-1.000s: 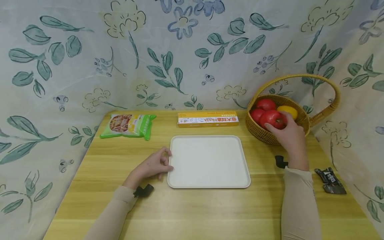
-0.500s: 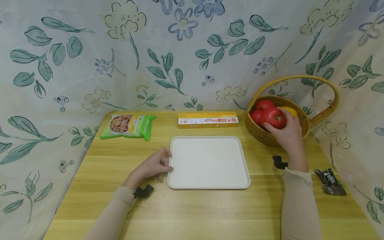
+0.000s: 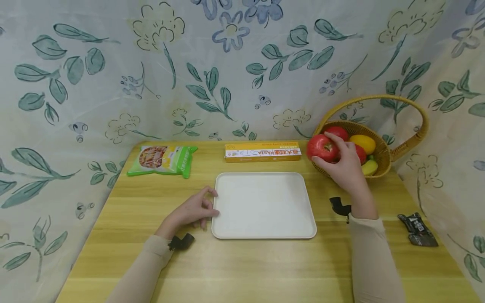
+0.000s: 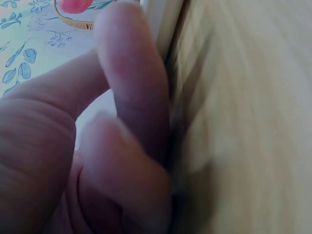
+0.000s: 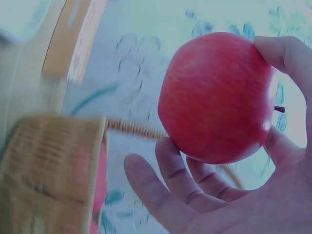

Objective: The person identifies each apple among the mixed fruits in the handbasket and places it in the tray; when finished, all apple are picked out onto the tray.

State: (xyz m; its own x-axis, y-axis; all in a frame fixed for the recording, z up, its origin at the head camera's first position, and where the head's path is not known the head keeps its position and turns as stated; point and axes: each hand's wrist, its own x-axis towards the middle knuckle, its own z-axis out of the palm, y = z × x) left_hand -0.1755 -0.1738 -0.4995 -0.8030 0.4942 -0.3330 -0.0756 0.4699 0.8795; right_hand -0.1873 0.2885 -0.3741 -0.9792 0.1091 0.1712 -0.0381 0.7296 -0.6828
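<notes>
My right hand (image 3: 346,166) grips a red apple (image 3: 321,147) between thumb and fingers, over the left rim of a wicker basket (image 3: 385,162). In the right wrist view the apple (image 5: 217,97) hangs clear of the basket (image 5: 48,170), its short stem toward the palm. More red fruit (image 3: 337,132), a yellow fruit (image 3: 363,144) and a smaller yellow-green one (image 3: 369,167) lie in the basket. At the left edge of a white tray (image 3: 263,206), my left hand (image 3: 193,207) holds the rim with thumb and fingertips; their exact contact is partly hidden.
Behind the tray lies a long yellow-and-white pasta box (image 3: 262,152). A green food packet (image 3: 163,160) is at the back left, and a small black packet (image 3: 417,229) near the right edge. Flowered cloth (image 3: 227,84) hangs behind the wooden table (image 3: 242,269). The basket has a tall arched handle (image 3: 422,122).
My right hand has lifted the apple and carried it left, from among the other fruit to the basket's left rim. The yellow-green fruit now shows. My left hand stays at the tray.
</notes>
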